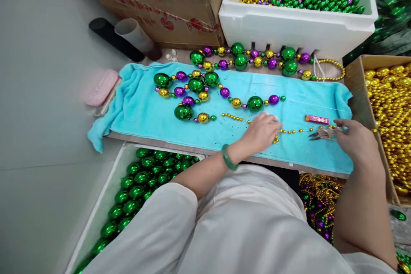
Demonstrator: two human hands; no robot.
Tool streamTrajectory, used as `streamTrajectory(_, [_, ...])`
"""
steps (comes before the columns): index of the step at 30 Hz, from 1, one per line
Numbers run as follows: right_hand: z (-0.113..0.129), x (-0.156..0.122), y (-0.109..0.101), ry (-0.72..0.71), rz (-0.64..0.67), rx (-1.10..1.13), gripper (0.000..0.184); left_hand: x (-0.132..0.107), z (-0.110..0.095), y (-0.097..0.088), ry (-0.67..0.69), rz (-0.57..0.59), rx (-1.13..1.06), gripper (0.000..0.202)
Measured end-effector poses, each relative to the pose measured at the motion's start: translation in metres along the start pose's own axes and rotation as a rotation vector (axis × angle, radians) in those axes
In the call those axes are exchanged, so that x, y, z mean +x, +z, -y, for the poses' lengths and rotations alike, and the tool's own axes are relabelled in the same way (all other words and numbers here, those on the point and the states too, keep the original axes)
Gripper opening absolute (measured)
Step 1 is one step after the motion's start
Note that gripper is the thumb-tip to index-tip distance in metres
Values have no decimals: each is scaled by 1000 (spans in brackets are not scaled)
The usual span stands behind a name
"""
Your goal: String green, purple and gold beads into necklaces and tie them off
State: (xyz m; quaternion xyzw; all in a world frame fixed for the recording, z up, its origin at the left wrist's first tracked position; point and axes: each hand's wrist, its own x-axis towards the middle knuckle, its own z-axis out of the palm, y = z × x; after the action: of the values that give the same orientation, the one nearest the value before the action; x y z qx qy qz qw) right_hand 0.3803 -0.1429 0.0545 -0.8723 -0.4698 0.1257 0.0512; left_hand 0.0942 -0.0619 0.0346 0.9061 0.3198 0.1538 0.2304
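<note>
A string of small gold beads (291, 131) runs across the turquoise towel (147, 115) between my two hands. My left hand (261, 130), with a green bangle at the wrist, is closed over the string; its fingertips are slightly blurred. The thumb and fingers of my right hand (355, 139) close about the string near the towel's right end. Snips (324, 133) with wrapped handles lie by my right fingertips, below a pink lighter-sized packet (317, 119). A strand of large green, purple and gold beads (195, 84) lies folded at the towel's left part.
Behind the towel lies another large-bead strand (240, 61), before a white foam box (298, 25) of mixed beads. A cardboard box (154, 8) stands back left, another with gold beads (390, 132) at right. A tray of green beads (136, 190) sits below left.
</note>
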Motion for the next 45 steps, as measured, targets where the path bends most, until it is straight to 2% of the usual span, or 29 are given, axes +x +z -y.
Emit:
streamTrajectory(3, [16,-12,-10,-126,-48,-165,47,-20,44,-21,-137,-86,135,25])
streamTrajectory(5, [38,-19,-11,-229,-117,-124,41,-29,66,-30,-148,-66,195,24])
streamTrajectory(7, [66,-25,-3,-350,-208,-12,30,-34,78,-32,-105,-28,239,23])
streamTrajectory(9, [98,-31,13,-475,-231,93,22,-35,83,-30,-48,-1,285,24])
streamTrajectory(12, [141,-42,43,-623,-123,128,20,-35,83,-23,-9,8,325,25])
streamTrajectory(14, [161,-48,61,-683,-43,133,21,-34,83,-21,-24,-1,287,25])
streamTrajectory(17, [178,-51,80,-706,22,213,23,-35,85,-20,-68,-59,114,26])
streamTrajectory(23, [194,-40,99,-618,47,506,21,-36,83,-24,-282,-304,-400,18])
streamTrajectory(27, [200,-35,107,-636,85,605,15,-34,83,-23,-415,-335,-590,17])
streamTrajectory(35, [200,-36,114,-632,121,520,17,-28,83,-28,-584,-393,-1045,17])
streamTrajectory(39, [199,-36,101,-624,152,566,23,-28,78,-35,-580,-457,-1054,18])
streamTrajectory(42, [193,-36,83,-581,199,837,28,-28,65,-38,-473,-417,-929,17])
streamTrajectory(45, [180,-41,63,-464,342,1144,30,-26,43,-32,-362,-394,-879,15])
